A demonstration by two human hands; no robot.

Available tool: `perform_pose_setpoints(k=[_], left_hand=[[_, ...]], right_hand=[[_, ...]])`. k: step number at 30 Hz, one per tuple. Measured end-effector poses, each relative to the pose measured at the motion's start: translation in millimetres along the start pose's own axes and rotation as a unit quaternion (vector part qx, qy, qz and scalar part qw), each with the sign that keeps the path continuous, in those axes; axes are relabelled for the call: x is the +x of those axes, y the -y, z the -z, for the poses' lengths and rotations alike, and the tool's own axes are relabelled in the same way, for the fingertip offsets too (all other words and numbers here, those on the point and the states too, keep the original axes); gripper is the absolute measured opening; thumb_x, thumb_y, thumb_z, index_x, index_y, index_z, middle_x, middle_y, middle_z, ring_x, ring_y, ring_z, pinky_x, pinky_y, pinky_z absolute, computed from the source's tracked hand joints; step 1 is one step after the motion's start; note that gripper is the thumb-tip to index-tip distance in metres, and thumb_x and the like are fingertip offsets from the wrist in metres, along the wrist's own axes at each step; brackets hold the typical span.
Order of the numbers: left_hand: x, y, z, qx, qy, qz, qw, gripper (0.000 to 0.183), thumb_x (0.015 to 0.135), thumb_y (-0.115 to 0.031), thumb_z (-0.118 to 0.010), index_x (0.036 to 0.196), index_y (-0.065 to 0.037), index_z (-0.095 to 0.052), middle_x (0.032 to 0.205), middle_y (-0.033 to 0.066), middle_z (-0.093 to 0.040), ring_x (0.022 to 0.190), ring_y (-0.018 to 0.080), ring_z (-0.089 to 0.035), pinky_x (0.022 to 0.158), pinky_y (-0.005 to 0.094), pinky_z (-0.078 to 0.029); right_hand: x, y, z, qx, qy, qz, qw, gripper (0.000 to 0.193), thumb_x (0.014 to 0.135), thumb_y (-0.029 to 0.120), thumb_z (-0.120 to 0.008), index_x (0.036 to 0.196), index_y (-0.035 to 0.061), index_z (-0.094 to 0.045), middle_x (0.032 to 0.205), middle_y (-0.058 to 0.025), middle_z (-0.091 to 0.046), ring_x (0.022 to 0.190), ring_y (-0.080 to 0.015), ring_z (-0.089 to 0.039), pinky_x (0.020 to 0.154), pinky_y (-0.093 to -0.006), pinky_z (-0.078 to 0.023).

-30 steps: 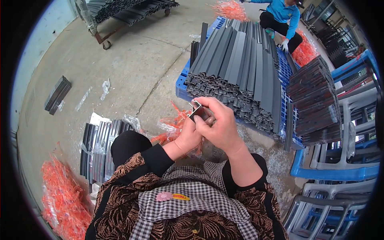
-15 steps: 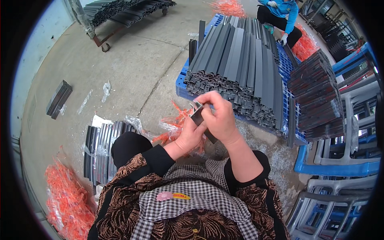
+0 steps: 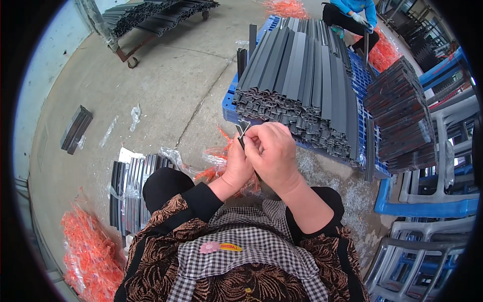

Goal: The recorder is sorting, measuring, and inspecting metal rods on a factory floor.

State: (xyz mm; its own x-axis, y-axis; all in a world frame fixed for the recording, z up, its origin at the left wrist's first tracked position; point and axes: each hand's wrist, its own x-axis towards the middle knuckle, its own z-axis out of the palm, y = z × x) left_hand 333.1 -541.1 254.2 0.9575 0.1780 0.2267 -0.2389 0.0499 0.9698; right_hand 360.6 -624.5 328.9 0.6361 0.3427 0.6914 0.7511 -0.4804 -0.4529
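In front of me a dark grey metal profile is held up, its pale cut end with angled ribs pointing away from me. My left hand is closed around its shaft from the left. At the top, my right hand bends its fingers in a pinch against the profile just below the cut end. Between the fingers, whether any film is caught cannot be seen. The lower part of the profile is mostly hidden behind my hands.
Beyond my hands, a large stack of dark profiles lies on a blue pallet. Bundled profiles lie by my left knee, with orange film scraps nearby. Metal frames stand at right. A co-worker sits behind the stack.
The profile has turned in my hands, so its broad face no longer shows and its end points up. My right hand has dropped slightly. The co-worker's hands have risen with a strip.
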Motion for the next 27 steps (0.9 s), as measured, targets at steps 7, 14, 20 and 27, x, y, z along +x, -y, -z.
perform_pose_setpoints(k=[7, 14, 20, 27], left_hand=[[1.9, 17.7, -2.6, 0.007, -0.023, -0.012, 1.0, 0.019, 0.084, -0.009, -0.052, 0.102, -0.004, -0.051, 0.091, 0.007, -0.06, 0.082, 0.0162, -0.058, 0.071, 0.0271, -0.048], [6.0, -0.1, 4.9, 0.032, -0.001, 0.001, 0.999, 0.017, 0.086, -0.009, -0.049, 0.102, -0.004, -0.051, 0.093, 0.0069, -0.059, 0.083, 0.0158, -0.057, 0.071, 0.0274, -0.048], [5.3, 14.2, -1.2, 0.216, -0.035, 0.026, 0.975, 0.013, 0.084, -0.004, -0.049, 0.097, -0.004, -0.051, 0.091, 0.0069, -0.057, 0.085, 0.0141, -0.054, 0.073, 0.0259, -0.046], [3.6, 41.5, -10.1, 0.286, -0.051, 0.035, 0.956, 0.012, 0.082, -0.001, -0.049, 0.094, -0.003, -0.052, 0.089, 0.0068, -0.057, 0.085, 0.0133, -0.053, 0.072, 0.0251, -0.045]], right_hand=[[-5.3, -2.4, -3.5, -0.008, 0.007, -0.062, 0.998, 0.015, 0.062, 0.0, -0.061, 0.073, 0.0068, -0.054, 0.065, -0.0012, -0.054, 0.057, -0.0177, -0.048, 0.063, -0.0274, -0.042], [-1.4, -13.2, 4.9, 0.184, 0.046, -0.193, 0.963, 0.014, 0.064, 0.007, -0.062, 0.074, 0.0079, -0.052, 0.063, -0.0024, -0.05, 0.058, -0.019, -0.047, 0.068, -0.0289, -0.042], [-1.2, -3.8, -4.4, 0.041, -0.008, -0.027, 0.999, 0.015, 0.063, 0.001, -0.062, 0.075, 0.0054, -0.056, 0.065, -0.0023, -0.055, 0.057, -0.0174, -0.049, 0.066, -0.0269, -0.044], [-5.9, -2.6, -7.5, -0.058, -0.023, 0.022, 0.998, 0.014, 0.063, 0.001, -0.061, 0.075, 0.0056, -0.055, 0.065, -0.0017, -0.055, 0.058, -0.0191, -0.05, 0.068, -0.0278, -0.045]])
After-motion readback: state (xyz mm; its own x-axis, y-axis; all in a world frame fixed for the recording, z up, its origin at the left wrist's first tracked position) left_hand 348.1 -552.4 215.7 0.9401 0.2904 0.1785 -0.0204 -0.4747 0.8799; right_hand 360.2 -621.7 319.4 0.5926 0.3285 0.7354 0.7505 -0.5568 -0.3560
